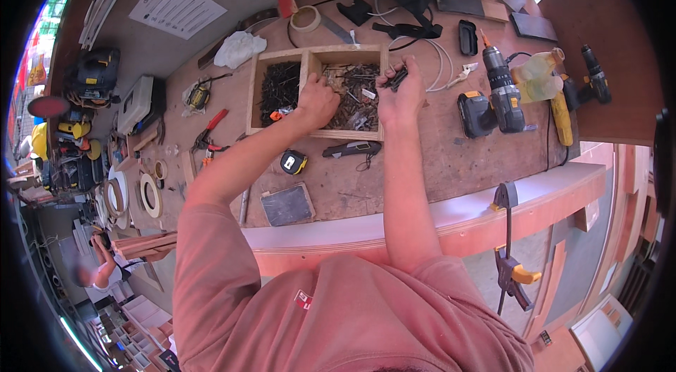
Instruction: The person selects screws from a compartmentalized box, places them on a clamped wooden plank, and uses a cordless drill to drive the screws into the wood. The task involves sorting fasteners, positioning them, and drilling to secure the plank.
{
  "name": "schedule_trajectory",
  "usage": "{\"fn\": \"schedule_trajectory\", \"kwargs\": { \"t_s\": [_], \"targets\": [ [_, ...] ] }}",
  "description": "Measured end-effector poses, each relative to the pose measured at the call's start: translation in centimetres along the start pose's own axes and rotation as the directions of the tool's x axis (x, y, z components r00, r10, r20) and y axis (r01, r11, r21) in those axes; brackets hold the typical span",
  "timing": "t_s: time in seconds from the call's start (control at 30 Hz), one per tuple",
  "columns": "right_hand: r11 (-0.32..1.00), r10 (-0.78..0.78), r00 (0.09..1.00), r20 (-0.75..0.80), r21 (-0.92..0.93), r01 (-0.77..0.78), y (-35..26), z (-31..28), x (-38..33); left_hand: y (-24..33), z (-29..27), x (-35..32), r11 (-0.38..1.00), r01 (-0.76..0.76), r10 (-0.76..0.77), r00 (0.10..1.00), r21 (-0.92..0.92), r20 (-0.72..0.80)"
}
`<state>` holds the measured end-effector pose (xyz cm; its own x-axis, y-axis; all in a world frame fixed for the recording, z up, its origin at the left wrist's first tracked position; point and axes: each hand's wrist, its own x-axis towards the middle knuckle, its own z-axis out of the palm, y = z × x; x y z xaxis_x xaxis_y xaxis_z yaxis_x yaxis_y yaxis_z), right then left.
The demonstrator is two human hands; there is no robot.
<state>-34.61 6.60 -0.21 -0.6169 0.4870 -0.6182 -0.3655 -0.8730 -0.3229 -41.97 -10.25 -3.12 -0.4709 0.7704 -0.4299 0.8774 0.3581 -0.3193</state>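
Note:
A wooden box (250, 101) with two compartments lies on the workbench. Many dark screws (280, 87) fill its left compartment, while mixed screws and small hardware (359, 90) cover the floor of the right one. My left hand (319, 99) reaches into the right compartment beside the divider, fingers bent down and together; whatever they pinch is hidden. At the box's right edge, my right hand (403, 94) is turned palm up, its fingers curled around several dark screws (396, 78). A small orange piece (277, 116) sits in the front of the left compartment.
Cordless drills (504, 87) stand at the right, near a yellow-handled tool (561, 118). A tape measure (293, 161), a utility knife (351, 149) and red pliers (209, 130) lie around the box. A bar clamp (508, 259) grips the bench's front edge. Another person (102, 263) is far left.

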Motion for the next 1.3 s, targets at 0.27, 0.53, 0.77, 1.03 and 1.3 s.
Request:
{"fn": "schedule_trajectory", "kwargs": {
  "t_s": [0.27, 0.53, 0.77, 1.03, 1.3],
  "targets": [
    [1.000, -0.011, 1.000, -0.009, 0.001, 0.011, -0.1, -0.1, -0.1, -0.2, 0.9, -0.2, 0.999, -0.029, 0.030, 0.998, 0.018, -0.048],
    [0.999, -0.002, 1.000, -0.012, 0.035, 0.002, -0.2, -0.1, 0.2, -0.3, 0.3, -0.1, 0.999, -0.047, 0.046, 0.999, -0.015, -0.028],
    [0.998, -0.003, 1.000, -0.018, 0.058, 0.005, -0.2, -0.5, 0.6, -1.5, -1.6, 1.1, 0.950, 0.047, -0.053, 0.999, -0.309, -0.009],
    [0.996, 0.014, 1.000, 0.000, 0.091, -0.014, -0.3, -0.6, 0.8, -3.3, -2.8, 3.1, 0.461, -0.154, 0.092, 0.988, -0.874, -0.126],
    [0.997, 0.013, 1.000, 0.015, 0.079, -0.014, -0.4, -0.8, 0.9, -3.5, -2.2, 3.4, 0.573, -0.016, -0.174, 0.975, -0.820, -0.141]
  ]
}}
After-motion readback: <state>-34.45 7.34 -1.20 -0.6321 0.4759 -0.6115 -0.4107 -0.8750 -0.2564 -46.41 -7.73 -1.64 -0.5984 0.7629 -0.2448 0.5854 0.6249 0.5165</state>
